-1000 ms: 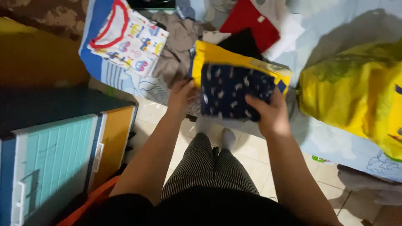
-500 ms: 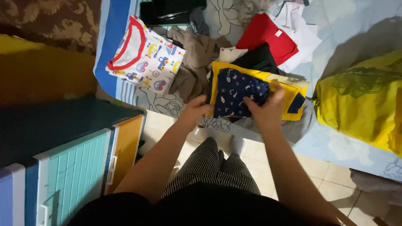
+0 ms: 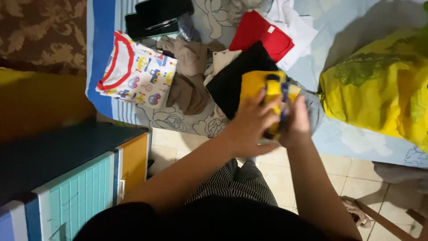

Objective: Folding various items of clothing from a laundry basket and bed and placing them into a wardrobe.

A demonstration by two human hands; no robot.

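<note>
A folded yellow and navy garment [image 3: 263,87] is pressed between my two hands above the bed's near edge. My left hand [image 3: 248,122] covers its left side with fingers closed over the cloth. On its right side, my right hand [image 3: 296,121] grips it. The navy patterned part is mostly hidden between my hands. Just behind the bundle lies a black folded garment [image 3: 234,78] on the bed.
On the blue patterned bedsheet [image 3: 100,49] lie a white printed child's shirt [image 3: 138,71], brown clothes [image 3: 187,76], a red garment [image 3: 261,33] and white cloth [image 3: 294,18]. A big yellow bag [image 3: 379,85] sits at right. A teal and orange drawer unit [image 3: 84,187] stands at left.
My hands have folded the yellow and navy garment together and lifted it off the pile, uncovering the black garment. The view has shifted slightly.
</note>
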